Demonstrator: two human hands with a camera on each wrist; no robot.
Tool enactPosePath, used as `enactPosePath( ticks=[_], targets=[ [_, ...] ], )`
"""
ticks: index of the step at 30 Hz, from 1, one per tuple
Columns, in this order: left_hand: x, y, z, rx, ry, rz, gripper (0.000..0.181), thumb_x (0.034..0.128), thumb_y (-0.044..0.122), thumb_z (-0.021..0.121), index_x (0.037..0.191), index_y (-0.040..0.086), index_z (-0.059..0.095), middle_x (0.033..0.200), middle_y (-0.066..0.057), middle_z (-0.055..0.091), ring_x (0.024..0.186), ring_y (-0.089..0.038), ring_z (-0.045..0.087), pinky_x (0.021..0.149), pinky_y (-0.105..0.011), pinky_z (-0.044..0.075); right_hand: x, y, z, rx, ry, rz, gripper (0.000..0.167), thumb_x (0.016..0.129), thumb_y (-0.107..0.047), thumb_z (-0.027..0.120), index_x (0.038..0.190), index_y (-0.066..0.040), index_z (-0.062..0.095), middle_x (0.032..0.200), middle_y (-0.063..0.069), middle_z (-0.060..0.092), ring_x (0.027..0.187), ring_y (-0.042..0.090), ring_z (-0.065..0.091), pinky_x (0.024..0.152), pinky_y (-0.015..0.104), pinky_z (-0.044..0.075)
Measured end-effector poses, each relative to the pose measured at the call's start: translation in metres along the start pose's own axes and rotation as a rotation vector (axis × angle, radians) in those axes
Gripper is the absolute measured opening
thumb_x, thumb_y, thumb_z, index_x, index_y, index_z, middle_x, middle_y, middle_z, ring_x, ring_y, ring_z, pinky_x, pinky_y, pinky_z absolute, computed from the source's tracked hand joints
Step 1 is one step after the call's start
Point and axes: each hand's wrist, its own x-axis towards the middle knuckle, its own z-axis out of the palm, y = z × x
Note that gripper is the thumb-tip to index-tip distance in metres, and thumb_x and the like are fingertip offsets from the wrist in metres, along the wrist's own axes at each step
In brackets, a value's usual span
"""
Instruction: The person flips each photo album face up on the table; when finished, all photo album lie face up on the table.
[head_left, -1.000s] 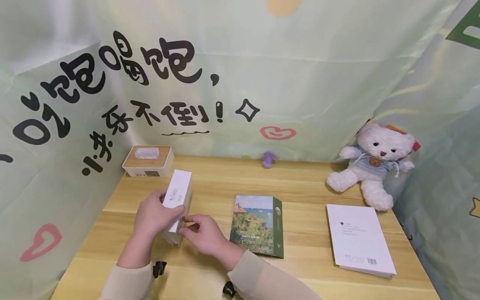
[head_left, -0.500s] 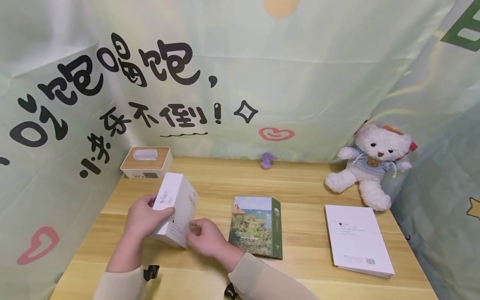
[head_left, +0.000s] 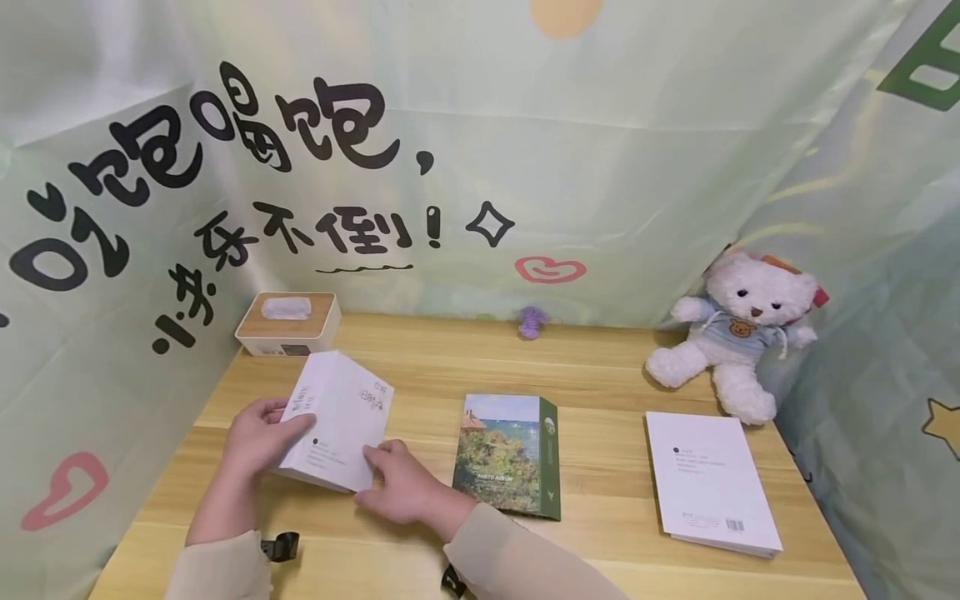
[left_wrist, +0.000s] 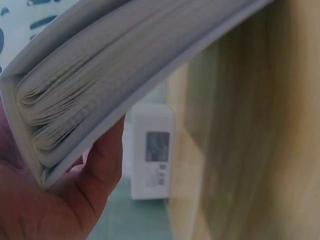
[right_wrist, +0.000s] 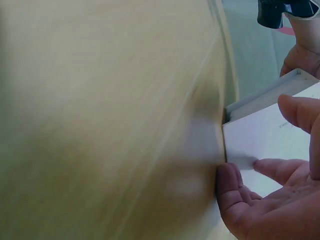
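Note:
A thick white book [head_left: 337, 425] stands tilted at the left of the table, spine towards the left and front cover facing right. My left hand [head_left: 258, 433] grips it by the spine, thumb over the near side. The left wrist view shows the page block [left_wrist: 75, 95] from its end, with the left hand's fingers [left_wrist: 105, 160] behind the cover. At the cover's lower free edge, my right hand [head_left: 405, 483] holds on with curled fingers [right_wrist: 230, 185] round that edge. A photo album [head_left: 498, 454] with a seaside painting lies just right of this hand.
Another white book [head_left: 712, 483] lies at the right, below a seated white teddy bear [head_left: 738, 333]. A tissue box [head_left: 288, 325] stands at the back left corner, and a small purple toy [head_left: 531, 322] at the back edge. Printed fabric walls [head_left: 637, 183] enclose the table.
The book has turned so its front cover comes into view, and it has shifted left and tilted back. Both hands have moved with it, the left one further left.

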Motion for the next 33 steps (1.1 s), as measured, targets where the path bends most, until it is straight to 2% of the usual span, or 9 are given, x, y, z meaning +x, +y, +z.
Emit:
enactPosePath(
  ticks=[4, 9, 15, 20, 23, 25, 27, 29, 33],
  targets=[
    [0.005, -0.009, -0.007, 0.011, -0.007, -0.035, 0.081, 0.096, 0.031, 0.078, 0.152, -0.014, 0.041, 0.135, -0.032, 0.061, 0.083, -0.011, 0.067, 0.068, -0.027, 0.059, 0.0, 0.002, 0.001, -0.032, -0.023, -0.004, 0.075, 0.097, -0.033, 0.076, 0.159, -0.003, 0.046, 0.154, 0.018, 0.044, 0.139, 0.02, 0.049, 0.118, 0.027, 0.037],
    [0.008, -0.019, -0.012, -0.007, -0.022, -0.061, 0.081, 0.099, 0.034, 0.075, 0.154, -0.014, 0.04, 0.144, -0.034, 0.055, 0.084, -0.008, 0.066, 0.071, -0.025, 0.059, 0.001, 0.003, 0.003, -0.096, -0.027, -0.01, 0.074, 0.097, -0.036, 0.076, 0.158, -0.006, 0.048, 0.158, 0.017, 0.042, 0.144, 0.023, 0.045, 0.119, 0.028, 0.037],
    [0.01, -0.032, -0.01, -0.032, 0.036, -0.109, 0.078, 0.1009, 0.036, 0.07, 0.154, -0.014, 0.041, 0.143, -0.033, 0.054, 0.087, -0.007, 0.062, 0.071, -0.023, 0.056, 0.002, 0.005, 0.007, -0.208, -0.027, -0.062, 0.075, 0.097, -0.038, 0.076, 0.16, -0.009, 0.047, 0.163, 0.018, 0.037, 0.148, 0.029, 0.042, 0.118, 0.03, 0.039],
    [0.015, -0.042, -0.006, -0.043, 0.093, -0.163, 0.089, 0.0958, 0.046, 0.076, 0.155, -0.011, 0.041, 0.146, -0.031, 0.052, 0.101, -0.02, 0.063, 0.074, -0.024, 0.055, 0.002, 0.005, 0.01, -0.236, -0.037, -0.083, 0.075, 0.097, -0.039, 0.074, 0.161, -0.01, 0.046, 0.166, 0.016, 0.034, 0.15, 0.029, 0.038, 0.118, 0.031, 0.039],
    [0.016, -0.047, -0.002, -0.008, 0.117, -0.206, 0.103, 0.0905, 0.058, 0.078, 0.157, -0.009, 0.037, 0.151, -0.033, 0.045, 0.117, -0.032, 0.056, 0.086, -0.033, 0.054, 0.001, 0.005, 0.011, -0.267, -0.042, -0.099, 0.074, 0.098, -0.04, 0.072, 0.161, -0.011, 0.046, 0.167, 0.015, 0.033, 0.15, 0.029, 0.038, 0.117, 0.031, 0.039],
    [0.015, -0.049, 0.0, 0.013, 0.123, -0.22, 0.108, 0.0892, 0.063, 0.077, 0.158, -0.008, 0.036, 0.154, -0.034, 0.041, 0.126, -0.039, 0.051, 0.098, -0.045, 0.052, 0.0, 0.005, 0.012, -0.3, -0.044, -0.115, 0.072, 0.099, -0.04, 0.07, 0.161, -0.012, 0.046, 0.168, 0.014, 0.032, 0.149, 0.03, 0.039, 0.117, 0.032, 0.04],
    [0.014, -0.05, 0.002, 0.044, 0.12, -0.205, 0.107, 0.0908, 0.065, 0.074, 0.158, -0.009, 0.035, 0.155, -0.037, 0.039, 0.133, -0.045, 0.047, 0.109, -0.056, 0.045, -0.002, 0.004, 0.012, -0.338, -0.046, -0.13, 0.071, 0.101, -0.041, 0.069, 0.161, -0.013, 0.045, 0.169, 0.013, 0.031, 0.148, 0.03, 0.04, 0.116, 0.032, 0.042],
    [0.014, -0.05, 0.005, 0.073, 0.117, -0.177, 0.105, 0.0926, 0.064, 0.072, 0.157, -0.01, 0.036, 0.155, -0.038, 0.038, 0.137, -0.048, 0.043, 0.116, -0.06, 0.038, -0.003, 0.004, 0.013, -0.377, -0.049, -0.139, 0.07, 0.102, -0.041, 0.067, 0.162, -0.014, 0.045, 0.17, 0.013, 0.03, 0.147, 0.029, 0.041, 0.115, 0.032, 0.042],
    [0.013, -0.046, 0.01, 0.144, 0.121, -0.129, 0.1, 0.0948, 0.059, 0.071, 0.156, -0.012, 0.037, 0.154, -0.039, 0.039, 0.138, -0.052, 0.041, 0.117, -0.063, 0.033, -0.003, 0.003, 0.013, -0.406, -0.052, -0.143, 0.07, 0.102, -0.042, 0.066, 0.162, -0.016, 0.044, 0.172, 0.01, 0.027, 0.146, 0.027, 0.042, 0.114, 0.031, 0.043]
  ],
)
